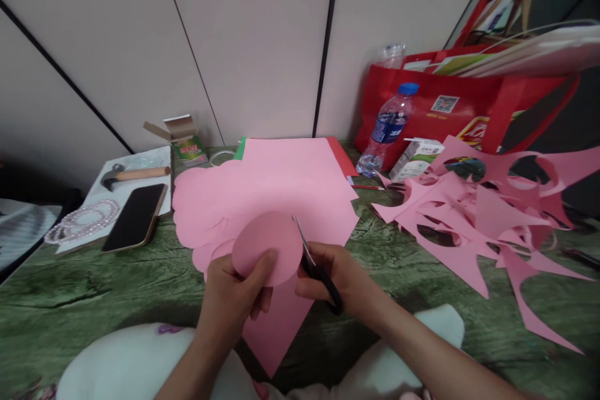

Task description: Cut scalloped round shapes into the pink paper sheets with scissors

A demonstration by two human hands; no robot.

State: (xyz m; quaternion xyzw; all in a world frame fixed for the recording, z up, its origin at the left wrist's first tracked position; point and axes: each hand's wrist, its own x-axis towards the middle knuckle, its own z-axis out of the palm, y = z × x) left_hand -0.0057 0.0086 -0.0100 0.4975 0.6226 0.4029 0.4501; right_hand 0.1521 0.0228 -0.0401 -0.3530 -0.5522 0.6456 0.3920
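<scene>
My left hand [234, 297] pinches a round pink paper disc [267, 247], thumb on its front, holding it up over the table. My right hand [335, 278] grips black-handled scissors [312, 262], whose blades rest against the disc's right edge. Below both hands lies a large pink paper sheet [300, 194] with several cut pink circles [206, 206] stacked on its left side.
A heap of pink paper offcuts [478, 212] spreads to the right. A water bottle [387, 128], small carton [415, 159] and red bag [469, 106] stand behind. At left are a phone [135, 215], hammer [131, 174], beads [79, 219] and an open box [182, 137]. The green tablecloth [94, 287] covers the table.
</scene>
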